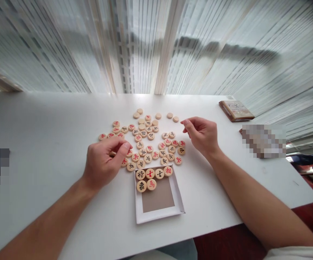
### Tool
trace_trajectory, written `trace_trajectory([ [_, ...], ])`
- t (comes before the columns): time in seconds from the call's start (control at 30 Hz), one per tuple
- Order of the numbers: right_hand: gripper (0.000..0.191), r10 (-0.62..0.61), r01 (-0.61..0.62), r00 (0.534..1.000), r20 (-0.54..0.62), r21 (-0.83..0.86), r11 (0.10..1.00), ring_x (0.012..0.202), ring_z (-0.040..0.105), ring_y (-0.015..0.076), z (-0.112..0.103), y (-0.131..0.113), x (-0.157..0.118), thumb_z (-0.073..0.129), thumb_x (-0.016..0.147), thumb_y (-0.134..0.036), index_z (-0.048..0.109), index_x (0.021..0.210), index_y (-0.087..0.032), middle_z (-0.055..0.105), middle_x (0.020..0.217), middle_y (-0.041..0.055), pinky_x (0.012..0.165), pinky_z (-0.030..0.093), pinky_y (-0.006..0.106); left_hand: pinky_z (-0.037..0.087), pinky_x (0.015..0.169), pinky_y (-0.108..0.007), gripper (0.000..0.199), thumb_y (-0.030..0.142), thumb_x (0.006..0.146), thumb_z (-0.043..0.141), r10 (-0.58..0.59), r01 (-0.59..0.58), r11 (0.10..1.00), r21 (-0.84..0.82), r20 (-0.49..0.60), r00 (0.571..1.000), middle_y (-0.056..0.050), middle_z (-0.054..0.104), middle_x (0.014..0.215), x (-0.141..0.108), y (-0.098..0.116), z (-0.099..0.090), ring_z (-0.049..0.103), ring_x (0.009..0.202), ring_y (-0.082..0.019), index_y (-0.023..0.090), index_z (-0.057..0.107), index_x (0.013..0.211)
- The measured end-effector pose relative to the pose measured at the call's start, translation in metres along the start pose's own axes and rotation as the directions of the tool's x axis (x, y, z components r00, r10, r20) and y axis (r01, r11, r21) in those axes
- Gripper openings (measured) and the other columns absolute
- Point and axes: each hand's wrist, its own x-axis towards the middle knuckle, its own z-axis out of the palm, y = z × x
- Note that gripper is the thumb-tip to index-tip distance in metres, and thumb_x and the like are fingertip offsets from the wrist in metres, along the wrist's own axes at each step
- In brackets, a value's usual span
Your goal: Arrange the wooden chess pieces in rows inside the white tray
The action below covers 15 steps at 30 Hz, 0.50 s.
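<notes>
Many round wooden pieces with red or black characters lie spread on the white table, among them a red piece (155, 155) and a black piece (151, 136). Nearer to me is an open white box (179, 196) with a brown bottom. Several pieces sit in its far rows, including a black one (141, 186) and a red one (151, 185). My left hand (106, 160) hovers over the left side of the spread, fingers curled together; what it holds, if anything, is hidden. Right of the pieces, my right hand (201, 135) is closed, thumb against the fingers, with its contents hidden.
A decorated box (236, 110) lies at the back right of the table (48, 130), with a blurred-out item (264, 141) beside it. Striped curtains hang behind the table. A pixelated dark patch is at the far left edge.
</notes>
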Motion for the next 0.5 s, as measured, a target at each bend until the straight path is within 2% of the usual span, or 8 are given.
trace_trajectory([
  [0.07,0.032,-0.022,0.023,1.000,0.010,-0.022,1.000,0.050,0.057,0.0140,0.0011,0.0009,-0.0007,0.070,0.096,-0.045,0.078,0.079,-0.018,0.069,0.060,0.0012,0.053,0.044,0.028,0.047,0.059,-0.028,0.027,0.033,0.097,0.063,0.019,-0.019,1.000,0.008,0.015,1.000,-0.001,0.074,0.066,-0.0004,0.0007,0.0007,0.065,0.058,-0.016,0.022,0.077,0.076],
  [0.2,0.032,-0.083,0.085,0.996,0.028,-0.080,0.993,0.057,0.064,0.0172,0.0012,0.0032,-0.0026,0.068,0.099,-0.043,0.078,0.080,-0.019,0.071,0.062,0.0028,0.057,0.048,0.029,0.045,0.056,-0.029,0.026,0.034,0.097,0.063,-0.014,0.014,1.000,-0.001,0.022,1.000,-0.001,0.075,0.067,-0.0015,0.0004,0.0026,0.065,0.058,-0.016,0.022,0.077,0.078],
  [0.37,0.031,-0.109,0.112,0.994,0.030,-0.110,0.988,0.051,0.058,0.0150,0.0002,0.0037,-0.0029,0.068,0.100,-0.041,0.078,0.081,-0.018,0.070,0.061,0.0023,0.054,0.045,0.029,0.045,0.056,-0.028,0.026,0.034,0.098,0.063,-0.025,0.026,1.000,-0.009,0.032,0.999,0.000,0.074,0.066,-0.0035,-0.0007,0.0035,0.062,0.056,-0.015,0.021,0.077,0.079],
  [0.5,0.030,-0.125,0.130,0.991,0.042,-0.129,0.983,0.053,0.061,0.0156,0.0006,0.0028,-0.0033,0.067,0.100,-0.039,0.078,0.082,-0.018,0.071,0.061,0.0024,0.056,0.047,0.029,0.046,0.058,-0.027,0.027,0.034,0.100,0.063,-0.007,0.008,1.000,-0.020,0.046,0.999,0.000,0.074,0.067,-0.0038,-0.0016,0.0029,0.063,0.056,-0.014,0.020,0.077,0.081],
])
